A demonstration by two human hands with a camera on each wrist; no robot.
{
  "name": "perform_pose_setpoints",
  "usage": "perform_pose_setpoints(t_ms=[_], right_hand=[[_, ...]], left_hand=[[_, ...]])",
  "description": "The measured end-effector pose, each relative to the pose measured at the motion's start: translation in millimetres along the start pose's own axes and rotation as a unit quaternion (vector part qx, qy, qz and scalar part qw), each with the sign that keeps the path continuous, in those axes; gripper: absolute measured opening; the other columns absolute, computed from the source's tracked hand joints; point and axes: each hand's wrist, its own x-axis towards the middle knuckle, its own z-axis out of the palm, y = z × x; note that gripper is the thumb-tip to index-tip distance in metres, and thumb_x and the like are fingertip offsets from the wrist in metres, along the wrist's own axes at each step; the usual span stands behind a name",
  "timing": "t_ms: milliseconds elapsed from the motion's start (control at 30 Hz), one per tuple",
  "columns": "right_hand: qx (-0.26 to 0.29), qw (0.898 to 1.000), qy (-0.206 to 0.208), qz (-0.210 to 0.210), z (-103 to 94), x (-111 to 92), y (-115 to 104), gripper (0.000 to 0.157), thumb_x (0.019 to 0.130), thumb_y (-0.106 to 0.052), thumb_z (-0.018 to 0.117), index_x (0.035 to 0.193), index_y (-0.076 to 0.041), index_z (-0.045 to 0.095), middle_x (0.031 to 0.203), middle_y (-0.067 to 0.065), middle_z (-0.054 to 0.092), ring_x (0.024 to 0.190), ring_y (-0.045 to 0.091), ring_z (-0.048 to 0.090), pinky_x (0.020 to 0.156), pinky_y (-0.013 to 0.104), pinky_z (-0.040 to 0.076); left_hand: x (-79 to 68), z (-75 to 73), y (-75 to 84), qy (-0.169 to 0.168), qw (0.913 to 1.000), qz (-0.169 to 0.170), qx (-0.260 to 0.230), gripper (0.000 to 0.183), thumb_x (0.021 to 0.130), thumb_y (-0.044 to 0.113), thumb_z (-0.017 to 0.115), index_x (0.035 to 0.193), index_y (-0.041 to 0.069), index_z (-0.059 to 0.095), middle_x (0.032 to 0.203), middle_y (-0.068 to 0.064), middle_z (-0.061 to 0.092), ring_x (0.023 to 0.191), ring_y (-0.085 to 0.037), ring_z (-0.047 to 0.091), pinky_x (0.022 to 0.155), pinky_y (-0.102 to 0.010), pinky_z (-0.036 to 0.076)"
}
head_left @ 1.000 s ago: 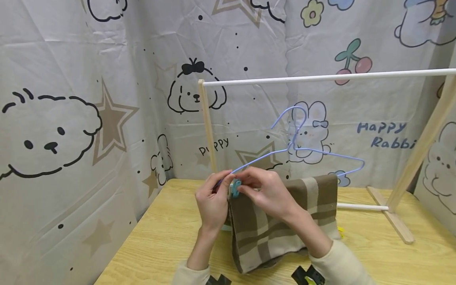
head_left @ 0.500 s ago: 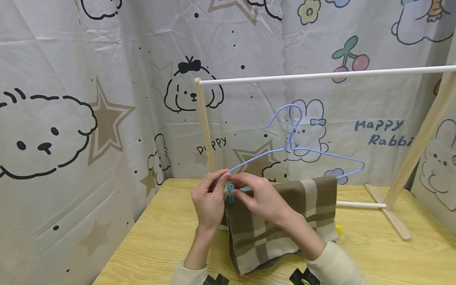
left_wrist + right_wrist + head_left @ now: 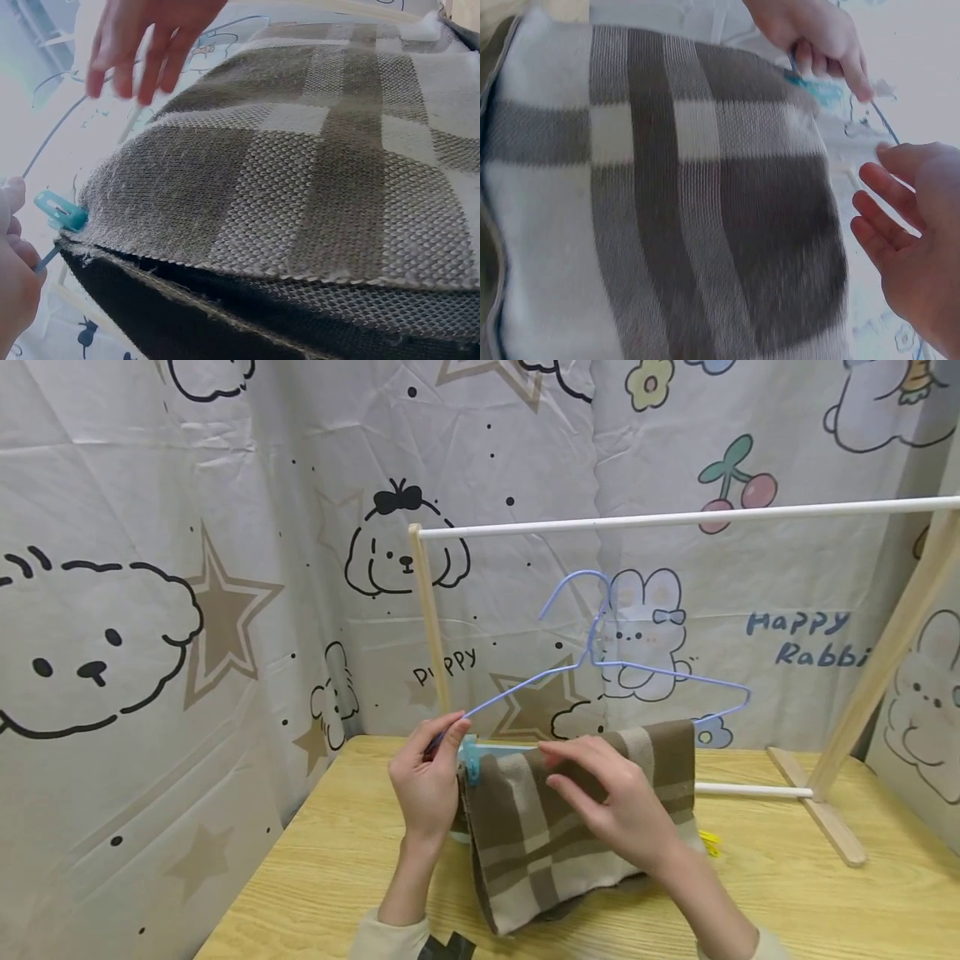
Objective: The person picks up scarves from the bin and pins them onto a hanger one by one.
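The left hand [image 3: 423,781] pinches the periwinkle wire hanger [image 3: 591,647], with the brown-and-cream checked knit cloth [image 3: 517,852] draped over it, teal plastic clothespin [image 3: 472,762] at its left corner. The right hand [image 3: 611,793] spreads, empty; best keep everything level.

"puppy" [image 3: 462,662], "happy rabbi" [image 3: 808,640] on printed curtain [image 3: 510,602]

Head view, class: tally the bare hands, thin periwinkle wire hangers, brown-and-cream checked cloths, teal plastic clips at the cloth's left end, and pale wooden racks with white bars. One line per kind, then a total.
Bare hands, left hand and right hand: 2
Periwinkle wire hanger: 1
Brown-and-cream checked cloth: 1
Teal plastic clip: 1
White-barred wooden rack: 1
Total: 6
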Motion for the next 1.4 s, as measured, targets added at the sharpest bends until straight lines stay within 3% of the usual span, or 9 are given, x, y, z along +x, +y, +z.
perform_pose_setpoints(t_ms=[167, 500, 833, 1167, 1400], right_hand=[[-0.008, 0.999, 0.037, -0.022, -15.8, -15, 8, 0.047, 0.072, 0.009, 0.08, 0.116, -0.003, 0.07, 0.099, 0.002, 0.071, 0.094, 0.011, 0.064, 0.092, 0.013, 0.046], [-0.034, 0.996, 0.033, 0.071, -49.7, -46, 23, 0.049, 0.072, 0.015, 0.078, 0.117, -0.003, 0.07, 0.098, 0.001, 0.07, 0.096, 0.002, 0.063, 0.09, 0.011, 0.046], [-0.079, 0.99, 0.05, 0.106, -76.8, -59, 35, 0.05, 0.072, 0.015, 0.078, 0.117, -0.007, 0.071, 0.097, -0.003, 0.071, 0.096, -0.006, 0.061, 0.093, 0.006, 0.042], [-0.094, 0.984, 0.035, 0.145, -102.2, -72, 50, 0.038, 0.078, 0.01, 0.077, 0.11, -0.009, 0.073, 0.098, -0.007, 0.072, 0.093, -0.008, 0.062, 0.085, 0.004, 0.045], [-0.102, 0.975, -0.015, 0.196, -114.1, -85, 62, 0.028, 0.083, 0.002, 0.076, 0.102, -0.02, 0.074, 0.098, -0.008, 0.072, 0.088, -0.006, 0.062, 0.077, 0.007, 0.046]], left_hand=[[1.9, -2.4, -0.4, 0.005, 1.0, -0.007, 0.001, 0.009, 0.083, -0.005, 0.075, 0.091, -0.002, 0.075, 0.064, -0.013, 0.059, 0.053, -0.005, 0.035, 0.046, -0.023, 0.028], [6.9, -8.6, 2.7, 0.01, 0.9995, -0.024, 0.016, 0.008, 0.084, -0.002, 0.075, 0.092, -0.001, 0.076, 0.066, -0.014, 0.061, 0.052, -0.005, 0.034, 0.046, -0.021, 0.027], [8.0, -9.7, 1.3, 0.02, 0.9994, -0.026, 0.01, 0.008, 0.084, -0.003, 0.075, 0.091, -0.005, 0.075, 0.07, -0.019, 0.065, 0.052, -0.005, 0.034, 0.047, -0.021, 0.028], [7.7, -9.9, 1.3, 0.016, 0.9989, -0.04, 0.017, 0.009, 0.084, -0.001, 0.076, 0.093, -0.001, 0.076, 0.07, -0.017, 0.066, 0.053, -0.005, 0.035, 0.048, -0.02, 0.028], [7.6, -10.2, 0.7, 0.016, 0.9989, -0.039, 0.022, 0.009, 0.083, -0.001, 0.076, 0.092, -0.001, 0.077, 0.07, -0.015, 0.066, 0.053, -0.004, 0.035, 0.048, -0.019, 0.028]])
